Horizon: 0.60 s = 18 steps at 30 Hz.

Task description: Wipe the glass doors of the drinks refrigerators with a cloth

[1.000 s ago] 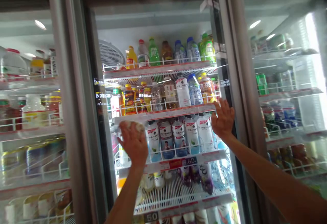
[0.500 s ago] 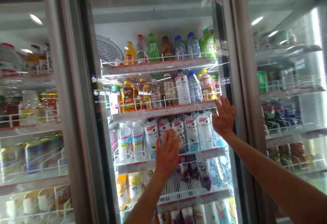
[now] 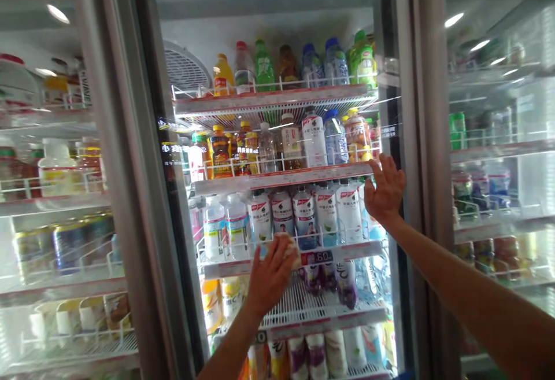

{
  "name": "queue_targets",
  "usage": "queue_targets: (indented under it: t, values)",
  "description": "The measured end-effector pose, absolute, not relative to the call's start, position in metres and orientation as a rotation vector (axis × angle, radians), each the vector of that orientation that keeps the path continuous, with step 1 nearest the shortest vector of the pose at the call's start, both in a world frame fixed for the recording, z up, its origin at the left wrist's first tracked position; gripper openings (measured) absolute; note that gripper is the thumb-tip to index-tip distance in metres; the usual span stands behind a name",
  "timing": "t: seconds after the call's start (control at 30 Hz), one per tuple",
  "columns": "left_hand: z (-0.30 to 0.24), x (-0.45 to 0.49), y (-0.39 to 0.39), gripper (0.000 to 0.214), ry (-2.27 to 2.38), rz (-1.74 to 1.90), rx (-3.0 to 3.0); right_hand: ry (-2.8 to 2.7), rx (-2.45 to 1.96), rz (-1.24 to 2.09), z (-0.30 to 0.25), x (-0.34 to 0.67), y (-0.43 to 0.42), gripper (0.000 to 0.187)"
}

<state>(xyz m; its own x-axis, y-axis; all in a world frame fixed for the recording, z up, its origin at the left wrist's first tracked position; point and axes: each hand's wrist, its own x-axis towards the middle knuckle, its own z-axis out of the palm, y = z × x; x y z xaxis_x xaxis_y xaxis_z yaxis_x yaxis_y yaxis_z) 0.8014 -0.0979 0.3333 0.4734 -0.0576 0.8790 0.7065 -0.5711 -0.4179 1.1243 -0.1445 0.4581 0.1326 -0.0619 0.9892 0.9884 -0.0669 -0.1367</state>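
I face a glass fridge door (image 3: 277, 33) with shelves of drink bottles behind it. My left hand (image 3: 269, 279) presses a small white cloth (image 3: 293, 251) flat against the glass, level with the shelf of white-labelled bottles (image 3: 303, 218). Its fingers are stretched out over the cloth. My right hand (image 3: 385, 190) lies open and flat on the glass near the door's right edge, fingers spread, beside the metal frame (image 3: 427, 137).
Neighbouring fridge doors stand on the left (image 3: 56, 195) and right (image 3: 498, 137), both holding cans and bottles on wire shelves. A round fan grille (image 3: 186, 67) sits at the top left inside the middle fridge. Ceiling lights reflect in the glass.
My left hand with the cloth has slid from the left part of the glass toward the middle and somewhat lower. My right hand has stayed on the glass at the right edge.
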Motion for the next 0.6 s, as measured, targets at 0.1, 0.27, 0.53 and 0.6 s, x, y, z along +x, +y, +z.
queue_targets:
  t: [0.1,0.27,0.53,0.6]
  values:
    - [0.346,0.765,-0.089,0.047,-0.864,-1.478,-1.648,-1.041,-1.281,-1.172,0.458,1.123,-0.144,0.049]
    - [0.349,0.769,-0.091,0.051,-0.854,-1.592,-1.611,-1.012,-1.294,-1.146,0.455,1.120,-0.144,0.049]
    - [0.371,0.780,-0.085,0.052,-0.864,-1.608,-1.544,-1.004,-1.306,-1.161,0.450,1.120,-0.143,0.050]
    - [0.376,0.793,-0.086,0.054,-0.904,-1.666,-1.513,-0.997,-1.306,-1.161,0.449,1.120,-0.142,0.050]
